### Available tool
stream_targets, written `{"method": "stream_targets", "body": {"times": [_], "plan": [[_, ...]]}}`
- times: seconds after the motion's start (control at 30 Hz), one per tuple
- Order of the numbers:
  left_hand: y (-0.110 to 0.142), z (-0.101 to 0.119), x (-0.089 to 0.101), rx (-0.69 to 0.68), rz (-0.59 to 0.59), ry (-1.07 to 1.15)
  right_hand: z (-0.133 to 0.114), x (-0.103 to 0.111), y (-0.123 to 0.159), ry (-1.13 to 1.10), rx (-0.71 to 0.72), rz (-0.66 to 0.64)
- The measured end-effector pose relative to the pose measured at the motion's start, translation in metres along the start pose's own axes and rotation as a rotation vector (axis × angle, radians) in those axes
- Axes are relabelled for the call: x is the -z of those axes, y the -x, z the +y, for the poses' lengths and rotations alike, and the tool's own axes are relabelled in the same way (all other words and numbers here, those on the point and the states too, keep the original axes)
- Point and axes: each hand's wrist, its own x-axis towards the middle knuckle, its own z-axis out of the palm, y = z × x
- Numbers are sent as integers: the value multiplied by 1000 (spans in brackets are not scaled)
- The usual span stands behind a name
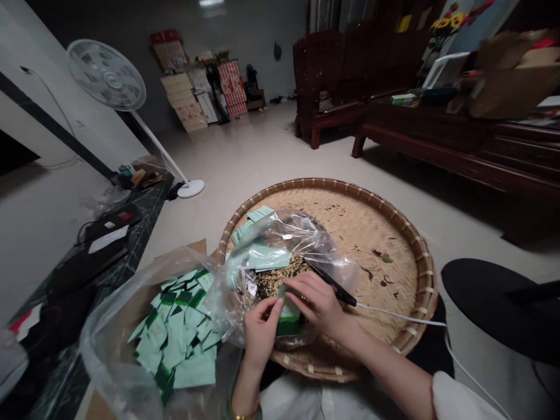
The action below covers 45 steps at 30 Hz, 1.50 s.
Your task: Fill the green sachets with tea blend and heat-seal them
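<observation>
My left hand [261, 337] pinches the upper edge of a small pale green sachet [289, 318] with a dark green band. My right hand [315, 304] sits just beside it, gripping a black pen-like tool [333, 283] with a white cord [400, 313]. Below them, a clear plastic bag [284, 239] holds dried, grainy tea-like leaves [280, 279] and more sachets. It rests on a wide woven bamboo tray [371, 245]. To the left, another plastic bag [118, 344] holds a heap of green sachets [175, 332].
A black round stool [494, 306] stands right of the tray. On the left are a dark marble-topped surface [126, 233] with black items and a white standing fan [107, 76]. Dark wooden benches [437, 131] and stacked cartons [201, 87] stand farther back.
</observation>
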Motion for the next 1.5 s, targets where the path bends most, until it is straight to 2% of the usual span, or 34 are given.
{"method": "stream_targets", "body": {"times": [0.2, 0.53, 0.77, 0.87, 1.07, 1.17, 1.4, 1.5], "plan": [[1, 3, -3, 84, -33, 92, 1, -1, 3, 6, 125, 61], [5, 3, -7, 187, -54, 193, 4, -4, 7, 1, 129, 118], [6, 3, -3, 43, -6, 57, 2, -2, 5, 1, -5, 40], [6, 3, -2, 24, 7, 30, 2, -1, 5, -15, 18, 19], [6, 4, -1, 90, -17, 80, 1, -1, 7, -31, 124, 13], [5, 5, -1, 92, -8, 82, -1, 0, 7, -47, 111, 20], [7, -2, -3, -3, 43, 44, 0, 0, 6, -51, 74, -16], [8, -7, -3, -100, 102, -2, 0, -2, 8, -100, 35, 3]]}}
